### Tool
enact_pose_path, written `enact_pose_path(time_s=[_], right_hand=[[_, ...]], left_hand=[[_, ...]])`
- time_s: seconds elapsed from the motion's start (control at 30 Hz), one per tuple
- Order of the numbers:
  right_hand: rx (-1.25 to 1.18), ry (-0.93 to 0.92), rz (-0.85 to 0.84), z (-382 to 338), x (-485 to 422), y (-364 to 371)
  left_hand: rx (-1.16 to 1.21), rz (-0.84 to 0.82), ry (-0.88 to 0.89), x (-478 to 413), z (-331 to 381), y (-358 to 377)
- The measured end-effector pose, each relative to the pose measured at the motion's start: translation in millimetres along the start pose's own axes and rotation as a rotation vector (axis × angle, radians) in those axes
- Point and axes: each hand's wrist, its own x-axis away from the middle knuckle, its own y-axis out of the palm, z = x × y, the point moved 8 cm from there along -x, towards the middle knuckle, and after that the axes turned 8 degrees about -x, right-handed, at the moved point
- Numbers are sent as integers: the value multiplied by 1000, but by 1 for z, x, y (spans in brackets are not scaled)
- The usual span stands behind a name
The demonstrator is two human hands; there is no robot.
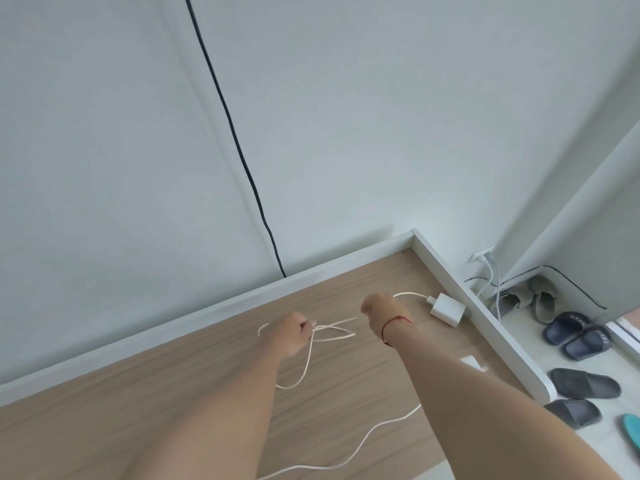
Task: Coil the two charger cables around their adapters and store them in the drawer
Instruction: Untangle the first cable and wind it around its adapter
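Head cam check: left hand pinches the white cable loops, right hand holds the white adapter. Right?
Not quite. The head view shows the white adapter lying on the table, beyond the right hand and apart from it; only the white cable runs from it back to that hand. The left hand does pinch that cable's loops.

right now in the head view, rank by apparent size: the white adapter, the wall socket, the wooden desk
1. wooden desk
2. white adapter
3. wall socket, farther off, so only apparent size
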Motion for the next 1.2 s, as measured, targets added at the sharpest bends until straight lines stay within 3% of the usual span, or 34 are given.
enact_pose_path(time_s=[0.17, 0.47, 0.77, 1.0, 1.2], right_hand=[[-36, -203, -164, -65, 4, 38], [-34, -58, 22, -40, -7, 12], [115, 34, 61, -50, -1, 8], [-123, -250, -220, -133, 15, 55], [-68, -219, -128, -133, 8, 62]], left_hand=[[-16, 54, 15, 3, 13, -13], [55, 142, -32, 8, -19, -32], [64, 181, -127, 27, -68, -43], [50, 229, -136, 32, -63, -51], [70, 212, -158, 44, -84, -48]])
